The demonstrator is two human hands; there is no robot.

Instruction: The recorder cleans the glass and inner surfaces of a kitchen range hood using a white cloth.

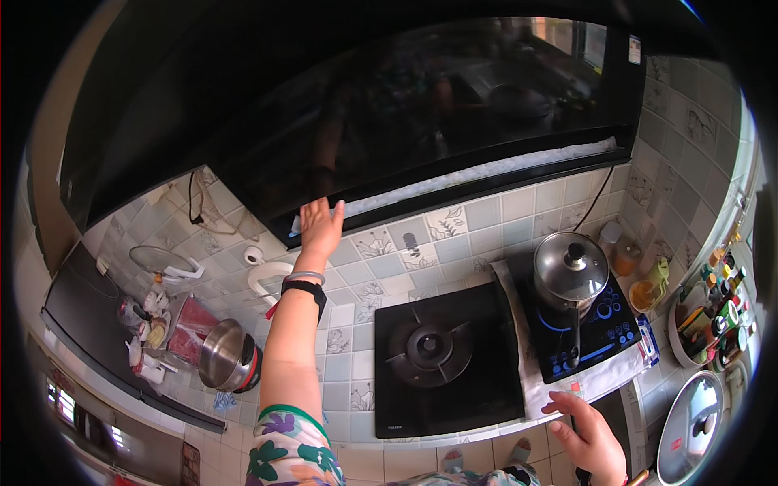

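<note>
My left hand [322,229] reaches up to the lower left end of a black range hood [425,91]. Its fingers are extended, the thumb apart, at the end of a white padded strip [480,176] lying along the hood's bottom ledge. Whether the fingertips press on the strip or on the hood is hidden. Low in the view, my right hand [588,438] hangs in front of the counter edge, fingers curved and apart, nothing in it. Closest to that hand is an induction cooker [592,340], bearing a lidded steel saucepan [571,270]. A black gas hob [450,364] is to its left.
Bottles and jars fill a round tray [684,343] at the right, near a glass pan lid [690,416]. Leftward are a steel pot [222,355], a red container [189,328] and a wall-hung lid [161,260]. A cable [595,197] runs down behind the saucepan.
</note>
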